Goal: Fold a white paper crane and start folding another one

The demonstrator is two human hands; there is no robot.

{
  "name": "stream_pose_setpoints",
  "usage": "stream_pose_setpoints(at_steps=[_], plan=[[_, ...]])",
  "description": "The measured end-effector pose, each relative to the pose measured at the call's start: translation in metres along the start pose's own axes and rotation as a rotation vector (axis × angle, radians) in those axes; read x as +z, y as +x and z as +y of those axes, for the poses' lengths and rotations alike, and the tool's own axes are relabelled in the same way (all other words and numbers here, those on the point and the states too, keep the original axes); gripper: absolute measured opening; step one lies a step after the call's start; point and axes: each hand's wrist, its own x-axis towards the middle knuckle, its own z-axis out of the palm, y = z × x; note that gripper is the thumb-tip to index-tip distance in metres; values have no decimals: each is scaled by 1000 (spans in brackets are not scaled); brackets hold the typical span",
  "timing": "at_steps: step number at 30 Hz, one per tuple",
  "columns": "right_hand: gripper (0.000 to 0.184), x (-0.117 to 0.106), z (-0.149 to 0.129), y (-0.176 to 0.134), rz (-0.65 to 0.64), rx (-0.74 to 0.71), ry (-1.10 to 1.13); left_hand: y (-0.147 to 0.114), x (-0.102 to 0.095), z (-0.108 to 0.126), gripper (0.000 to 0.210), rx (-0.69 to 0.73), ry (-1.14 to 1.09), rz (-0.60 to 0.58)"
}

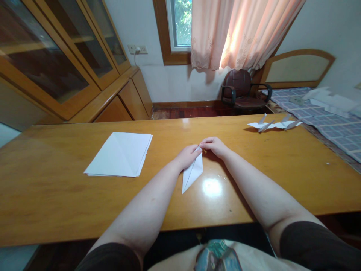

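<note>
A white sheet of paper folded into a narrow kite shape (193,172) lies in front of me on the wooden table, one point toward me. My left hand (189,155) grips its far left side, with the thumb on top of the paper. At the far tip, my right hand (212,146) pinches the paper between thumb and fingers. Both hands meet there, so the very tip is mostly hidden. To the left lies a stack of square white paper (120,154), its top sheet marked by a diagonal crease.
Folded white paper birds (265,125) stand near the far right corner of the table (70,210). Beyond the far edge are a brown armchair (239,88) and a bed with a checked cover (332,116). A glass-door cabinet (81,75) stands at the left.
</note>
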Motion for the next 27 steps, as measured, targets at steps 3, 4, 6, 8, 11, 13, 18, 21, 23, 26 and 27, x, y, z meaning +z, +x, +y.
stream_pose_setpoints(at_steps=[3,4,6,8,11,13,18,21,23,26,27], plan=[[27,1,-2,-1,1,10,-13,1,0,0,34,-8,2,10],[27,2,-3,-1,3,12,-12,1,0,0,34,-10,-2,11],[28,2,-3,-1,8,9,-4,1,0,0,34,-3,-10,9],[27,2,-3,-1,8,-2,8,2,0,-1,35,5,-7,8],[25,3,-1,0,6,-19,12,2,0,-1,34,-1,13,2],[26,3,0,0,8,-17,5,2,0,0,34,-11,24,-4],[26,4,0,0,19,-26,-19,2,0,1,34,-9,33,-7],[27,3,0,0,30,-24,-27,2,-1,1,34,-26,28,-6],[28,2,0,0,27,-17,-31,1,-1,2,33,-29,24,-4],[28,1,0,0,14,-3,-11,1,-1,3,34,-18,8,-6],[28,1,0,0,16,-4,1,1,-1,3,34,-17,4,-6]])
